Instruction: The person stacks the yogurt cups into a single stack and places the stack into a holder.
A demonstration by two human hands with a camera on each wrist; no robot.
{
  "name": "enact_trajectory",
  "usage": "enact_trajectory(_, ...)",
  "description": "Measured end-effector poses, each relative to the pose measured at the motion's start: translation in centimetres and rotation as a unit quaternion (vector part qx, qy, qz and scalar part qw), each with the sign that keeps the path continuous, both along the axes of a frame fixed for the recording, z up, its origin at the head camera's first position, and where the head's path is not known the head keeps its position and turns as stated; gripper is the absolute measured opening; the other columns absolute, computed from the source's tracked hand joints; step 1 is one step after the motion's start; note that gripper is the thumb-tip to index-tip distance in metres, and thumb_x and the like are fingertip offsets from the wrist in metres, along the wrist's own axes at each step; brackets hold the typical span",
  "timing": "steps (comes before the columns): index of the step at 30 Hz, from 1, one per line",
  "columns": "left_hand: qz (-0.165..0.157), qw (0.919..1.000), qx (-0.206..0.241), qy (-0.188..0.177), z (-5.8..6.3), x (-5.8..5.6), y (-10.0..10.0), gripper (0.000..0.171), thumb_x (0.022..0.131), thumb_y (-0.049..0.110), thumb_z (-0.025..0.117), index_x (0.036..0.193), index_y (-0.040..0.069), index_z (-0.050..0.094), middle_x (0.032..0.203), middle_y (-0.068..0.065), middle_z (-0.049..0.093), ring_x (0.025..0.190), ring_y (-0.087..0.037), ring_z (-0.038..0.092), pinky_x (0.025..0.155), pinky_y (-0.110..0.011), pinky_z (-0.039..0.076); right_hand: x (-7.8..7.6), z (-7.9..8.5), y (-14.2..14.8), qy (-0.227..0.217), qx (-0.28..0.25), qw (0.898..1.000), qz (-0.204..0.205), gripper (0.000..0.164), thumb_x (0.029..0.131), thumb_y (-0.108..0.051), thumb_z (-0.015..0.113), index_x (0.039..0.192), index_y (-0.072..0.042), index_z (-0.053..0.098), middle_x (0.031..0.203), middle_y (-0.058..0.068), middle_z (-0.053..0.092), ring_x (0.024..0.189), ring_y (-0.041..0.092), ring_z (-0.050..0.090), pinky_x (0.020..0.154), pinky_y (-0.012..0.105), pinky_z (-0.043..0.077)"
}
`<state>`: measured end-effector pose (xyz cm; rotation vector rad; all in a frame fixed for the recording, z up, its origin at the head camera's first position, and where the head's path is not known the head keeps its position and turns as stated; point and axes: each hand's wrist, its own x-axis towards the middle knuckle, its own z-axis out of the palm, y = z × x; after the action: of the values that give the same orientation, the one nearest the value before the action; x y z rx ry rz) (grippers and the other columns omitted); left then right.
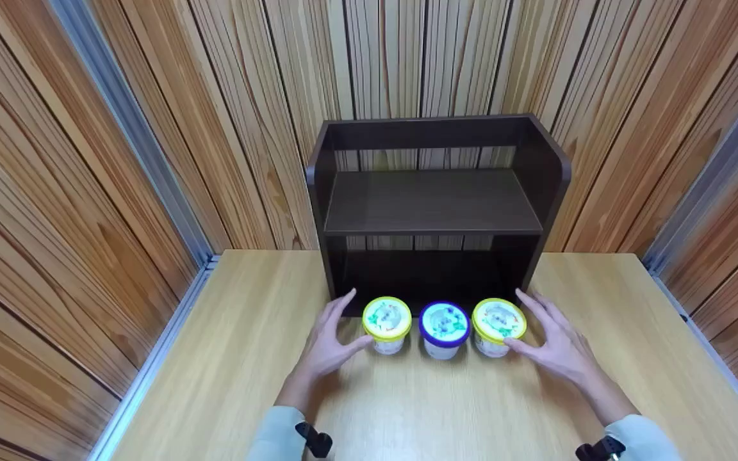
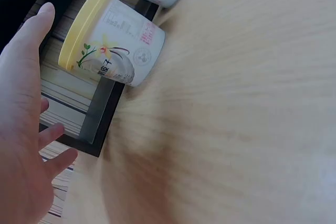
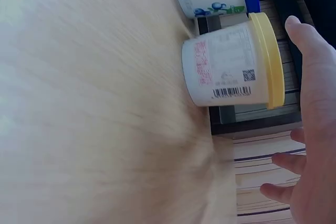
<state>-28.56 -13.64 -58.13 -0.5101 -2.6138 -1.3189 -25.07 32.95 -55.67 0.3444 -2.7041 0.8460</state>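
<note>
Three white tubs with printed lids stand in a row on the table. The left tub (image 1: 388,320) and the right tub (image 1: 498,323) have yellow rims; the middle tub (image 1: 444,328) has a dark blue one. My left hand (image 1: 327,342) is spread beside the left tub, its thumb near the lid. Around the outer side of the right tub, my right hand (image 1: 561,346) has its fingers spread, the thumb overlapping the lid's edge in the head view. Gaps show between hand and yellow-lidded tub (image 2: 115,40) in the left wrist view, and likewise the tub (image 3: 231,66) in the right wrist view.
A dark brown two-tier shelf (image 1: 433,202) stands right behind the tubs, with an open lower compartment (image 1: 426,272). Light wood table (image 1: 266,294) extends on both sides. Wood-patterned walls (image 1: 247,115) with metal edge strips (image 1: 145,128) enclose the table.
</note>
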Motion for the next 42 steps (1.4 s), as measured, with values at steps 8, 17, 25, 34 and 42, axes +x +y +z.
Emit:
enact_trajectory(8, -0.020, 0.9959, 0.087, -0.012, -0.9, -0.4, 1.2, 0.100, 0.093, 0.036, 0.093, 0.176, 0.018, 0.039, 0.176, -0.020, 0.045, 0.162, -0.048, 0.046, 0.130, -0.073, 0.041, 0.1, -1.2, -0.8, -0.026, -0.095, 0.995, 0.005, 0.093, 0.096, -0.033, 0.090, 0.174, -0.015, 0.043, 0.172, 0.032, 0.042, 0.158, 0.061, 0.042, 0.117, 0.093, 0.034)
enact_trajectory(17, -0.022, 0.9928, 0.111, -0.038, -1.7, -0.5, 2.3, 0.096, 0.095, 0.037, 0.091, 0.175, 0.021, 0.040, 0.175, -0.018, 0.048, 0.164, -0.046, 0.045, 0.132, -0.072, 0.039, 0.0, -1.8, -1.7, -0.069, -0.167, 0.984, -0.003, 0.091, 0.100, -0.026, 0.088, 0.175, -0.012, 0.038, 0.171, 0.030, 0.042, 0.156, 0.056, 0.047, 0.111, 0.057, 0.061)
enact_trajectory(25, -0.024, 0.9845, 0.162, -0.064, -2.3, -0.4, 3.1, 0.087, 0.098, 0.029, 0.089, 0.173, 0.017, 0.045, 0.173, -0.021, 0.051, 0.149, -0.043, 0.059, 0.124, -0.064, 0.051, -0.2, -2.5, -2.5, -0.089, -0.212, 0.973, -0.023, 0.089, 0.100, -0.023, 0.088, 0.173, -0.009, 0.041, 0.171, 0.028, 0.045, 0.151, 0.049, 0.055, 0.099, 0.009, 0.048)
enact_trajectory(34, -0.050, 0.9750, 0.196, -0.091, -2.7, -0.9, 3.8, 0.083, 0.101, 0.020, 0.086, 0.172, 0.009, 0.044, 0.160, -0.025, 0.061, 0.138, -0.038, 0.068, 0.115, -0.050, 0.061, -0.4, -2.8, -3.2, -0.115, -0.219, 0.968, -0.050, 0.086, 0.099, -0.022, 0.090, 0.171, -0.010, 0.046, 0.177, 0.021, 0.047, 0.151, 0.033, 0.052, 0.102, -0.001, 0.033)
enact_trajectory(42, -0.032, 0.9712, 0.209, -0.110, -3.2, -1.1, 3.9, 0.081, 0.101, 0.020, 0.087, 0.171, 0.012, 0.047, 0.159, -0.024, 0.061, 0.137, -0.037, 0.069, 0.116, -0.049, 0.060, -0.2, -2.8, -3.4, -0.125, -0.230, 0.963, -0.058, 0.082, 0.099, -0.023, 0.089, 0.169, -0.010, 0.049, 0.173, 0.025, 0.051, 0.147, 0.037, 0.056, 0.099, 0.002, 0.039)
